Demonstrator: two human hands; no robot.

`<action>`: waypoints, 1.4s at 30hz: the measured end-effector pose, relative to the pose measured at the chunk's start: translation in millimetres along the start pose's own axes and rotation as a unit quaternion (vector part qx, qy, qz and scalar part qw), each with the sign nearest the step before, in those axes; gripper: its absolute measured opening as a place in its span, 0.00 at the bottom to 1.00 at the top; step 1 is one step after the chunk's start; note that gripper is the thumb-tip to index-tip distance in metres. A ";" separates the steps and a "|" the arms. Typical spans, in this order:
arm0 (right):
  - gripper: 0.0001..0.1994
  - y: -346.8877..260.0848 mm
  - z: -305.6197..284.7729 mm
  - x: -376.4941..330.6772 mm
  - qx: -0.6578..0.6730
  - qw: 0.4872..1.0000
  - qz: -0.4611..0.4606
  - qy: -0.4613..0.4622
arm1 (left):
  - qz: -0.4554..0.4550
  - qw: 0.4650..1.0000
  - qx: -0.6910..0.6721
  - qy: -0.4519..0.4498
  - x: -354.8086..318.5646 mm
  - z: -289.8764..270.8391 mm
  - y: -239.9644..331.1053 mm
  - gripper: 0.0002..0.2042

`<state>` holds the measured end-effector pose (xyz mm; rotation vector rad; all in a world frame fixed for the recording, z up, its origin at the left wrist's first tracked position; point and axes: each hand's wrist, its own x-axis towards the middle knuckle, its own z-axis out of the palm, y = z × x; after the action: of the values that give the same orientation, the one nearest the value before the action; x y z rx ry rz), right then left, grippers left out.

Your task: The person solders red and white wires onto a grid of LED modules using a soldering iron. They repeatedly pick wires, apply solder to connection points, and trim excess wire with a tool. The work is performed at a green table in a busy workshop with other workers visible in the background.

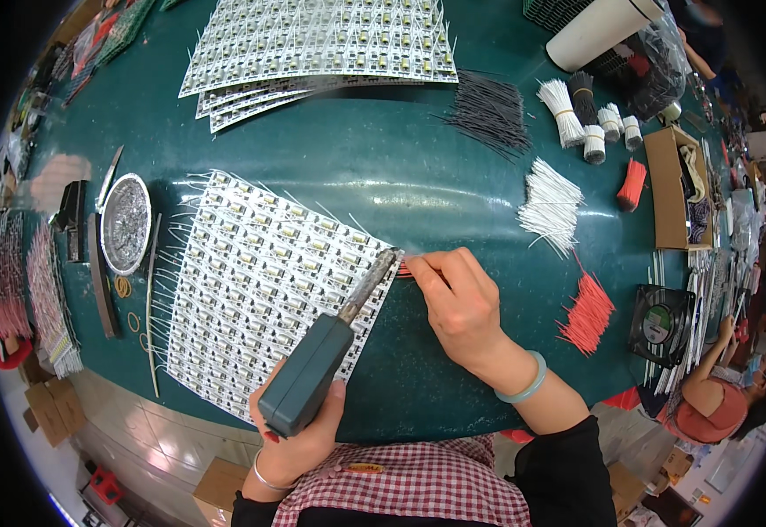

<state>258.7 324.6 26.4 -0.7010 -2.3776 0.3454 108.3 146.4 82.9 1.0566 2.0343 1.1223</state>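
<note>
My left hand [304, 443] is wrapped round the dark green body of a soldering gun [308, 373]. Its metal tip reaches the upper right corner of a white circuit board panel [242, 303], which carries rows of small components and has thin white wires along its far and left edges. At that same corner, the fingers of my right hand [464, 303] are pinched on short red wires [404, 270], with the ends close to the tip. My fingertips partly hide the exact contact point.
More panels [313, 44] lie stacked at the back. Black wires [488, 114], white wires [550, 204] and loose red wires [588, 312] lie rightward. A foil-lined bowl [126, 224] stands left. A carton [664, 189] and fan [661, 325] sit right; another person [717, 404] is beyond.
</note>
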 end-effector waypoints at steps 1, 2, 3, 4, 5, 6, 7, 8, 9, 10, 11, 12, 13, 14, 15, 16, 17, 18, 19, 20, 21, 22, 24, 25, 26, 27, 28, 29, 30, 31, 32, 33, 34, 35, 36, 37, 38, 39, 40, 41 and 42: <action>0.17 -0.1 0.0 0.3 -0.001 1.000 0.001 0.000 | -0.002 1.000 -0.012 0.014 -4.3 -0.7 -4.3 0.07; 0.17 -0.1 -0.2 0.6 -0.002 1.000 0.001 0.000 | -0.061 0.998 -0.023 -0.003 -8.8 -4.6 -3.0 0.09; 0.17 -0.1 -0.1 0.8 -0.003 1.000 0.002 0.000 | -0.120 0.992 -0.034 -0.019 -13.3 -10.0 0.9 0.12; 0.16 -0.2 0.3 0.6 -0.001 1.000 0.003 0.002 | -0.178 0.982 -0.045 -0.035 -15.5 -12.9 3.2 0.15; 0.16 -0.4 0.9 0.1 0.000 1.000 0.004 0.004 | -0.133 0.990 -0.045 -0.010 -14.7 -11.0 0.9 0.13; 0.16 -0.7 1.3 -0.1 0.001 1.000 0.005 0.005 | -0.088 0.995 -0.045 0.015 -12.7 -6.9 -3.2 0.11; 0.16 -0.9 1.2 -0.3 -0.001 1.000 0.007 0.006 | -0.043 0.997 -0.045 0.040 -11.2 -4.4 -5.5 0.09; 0.16 -1.1 1.1 -0.6 -0.002 1.000 0.009 0.006 | -0.032 0.998 -0.033 0.041 -10.6 -4.4 -5.3 0.09; 0.16 -1.4 1.1 -0.8 -0.004 1.000 0.011 0.006 | -0.022 0.999 -0.021 0.042 -10.3 -4.7 -4.8 0.09; 0.16 -1.6 1.3 -1.1 -0.004 1.000 0.013 0.008 | -0.012 0.999 -0.008 0.042 -10.0 -4.8 -4.1 0.10; 0.16 -1.6 1.9 -1.5 -0.005 1.000 0.016 0.010 | -0.019 0.999 -0.013 0.043 -9.9 -4.8 -3.3 0.10; 0.16 -1.5 2.4 -2.1 -0.005 1.000 0.018 0.011 | -0.027 0.999 -0.018 0.044 -10.0 -4.8 -2.3 0.10; 0.16 -1.2 2.9 -2.4 -0.003 1.000 0.018 0.013 | -0.033 0.998 -0.023 0.045 -10.2 -5.0 -1.8 0.10; 0.16 -0.4 3.5 -2.7 0.000 1.000 0.018 0.014 | -0.031 0.998 -0.024 0.046 -10.6 -5.2 -2.0 0.10; 0.16 0.3 3.6 -2.6 0.002 1.000 0.017 0.016 | -0.028 0.998 -0.026 0.046 -10.9 -5.3 -2.5 0.10; 0.16 1.0 3.2 -1.7 0.001 1.000 0.007 0.025 | -0.025 0.998 -0.027 0.047 -11.6 -5.5 -2.8 0.10; 0.16 2.1 2.5 -0.6 0.000 0.999 -0.003 0.035 | -0.038 0.998 -0.033 0.048 -13.1 -6.0 -2.6 0.10; 0.17 2.4 1.4 0.1 -0.001 0.999 -0.013 0.044 | -0.051 0.997 -0.040 0.049 -15.3 -6.7 -2.2 0.10; 0.17 0.9 -1.2 1.4 -0.005 0.998 -0.025 0.055 | -0.065 0.996 -0.047 0.050 -16.9 -7.0 -2.3 0.10; 0.17 -1.7 -4.8 3.1 -0.008 0.997 -0.036 0.067 | -0.061 0.995 -0.050 0.053 -17.6 -7.2 -3.4 0.10; 0.17 -3.9 -6.8 3.4 -0.010 0.996 -0.048 0.078 | -0.058 0.995 -0.053 0.056 -18.2 -7.5 -5.1 0.10; 0.17 -5.7 -5.9 0.0 0.005 0.997 -0.043 0.069 | -0.054 0.995 -0.055 0.057 -18.8 -7.6 -5.9 0.10; 0.17 -8.6 -1.9 -7.9 0.036 0.997 -0.033 0.053 | -0.073 0.994 -0.067 0.053 -20.4 -8.2 -4.1 0.10; 0.17 -8.9 -1.5 -8.7 0.039 0.998 -0.029 0.042 | -0.082 0.993 -0.071 0.050 -21.0 -8.9 -3.6 0.10; 0.17 -9.1 -1.4 -9.5 0.041 0.998 -0.025 0.031 | -0.060 0.996 -0.050 0.043 -21.4 -9.7 -5.1 0.10; 0.17 -9.4 -1.2 -10.2 0.043 0.999 -0.020 0.021 | -0.038 0.998 -0.029 0.035 -21.7 -10.9 -7.7 0.10; 0.17 -9.4 -0.2 -10.6 0.041 0.999 -0.019 0.018 | -0.016 0.999 -0.007 0.029 -22.1 -11.5 -9.1 0.10; 0.17 -9.3 1.0 -11.1 0.039 0.999 -0.018 0.015 | -0.043 0.998 -0.028 0.028 -21.5 -11.2 -5.7 0.10; 0.17 -9.3 1.8 -11.4 0.037 0.999 -0.017 0.012 | -0.070 0.996 -0.050 0.027 -19.8 -10.7 1.3 0.10; 0.17 -9.0 2.4 -11.5 0.036 0.999 -0.019 0.012 | -0.097 0.992 -0.070 0.027 -18.0 -10.7 6.4 0.11; 0.17 -8.6 2.9 -11.5 0.036 0.999 -0.020 0.012 | -0.098 0.992 -0.071 0.020 -16.7 -11.1 8.8 0.11; 0.17 -8.3 3.2 -11.6 0.035 0.999 -0.022 0.012 | -0.099 0.992 -0.071 0.014 -15.6 -11.5 10.5 0.11; 0.17 -8.5 2.9 -11.5 0.033 0.999 -0.021 0.010 | -0.101 0.992 -0.072 0.007 -15.0 -11.7 11.3 0.11; 0.17 -8.7 2.4 -11.4 0.031 0.999 -0.021 0.008 | -0.095 0.993 -0.073 0.002 -14.8 -11.8 10.4 0.11; 0.17 -8.9 2.2 -11.4 0.029 0.999 -0.020 0.007 | -0.089 0.993 -0.074 -0.003 -14.6 -11.8 8.8 0.11; 0.17 -8.9 2.3 -11.6 0.027 0.999 -0.020 0.006 | -0.084 0.994 -0.075 -0.009 -14.3 -11.7 7.8 0.11; 0.17 -9.0 2.5 -11.8 0.026 0.999 -0.019 0.005 | -0.086 0.993 -0.075 -0.012 -13.6 -11.5 9.1 0.11; 0.17 -9.0 2.7 -12.1 0.025 1.000 -0.018 0.004 | -0.088 0.993 -0.074 -0.015 -12.5 -11.2 11.4 0.11; 0.17 -8.9 2.5 -12.3 0.025 0.999 -0.019 0.004 | -0.090 0.993 -0.074 -0.018 -11.8 -11.0 12.7 0.11; 0.17 -8.7 2.4 -12.4 0.026 0.999 -0.020 0.003 | -0.082 0.994 -0.067 -0.022 -11.7 -10.7 12.0 0.11; 0.17 -8.5 2.3 -12.6 0.026 0.999 -0.021 0.002 | -0.073 0.995 -0.060 -0.026 -11.6 -10.2 10.5 0.11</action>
<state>262.2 310.3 21.8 -0.6263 -2.3665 0.3863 110.2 135.8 98.2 0.8546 1.9435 1.1152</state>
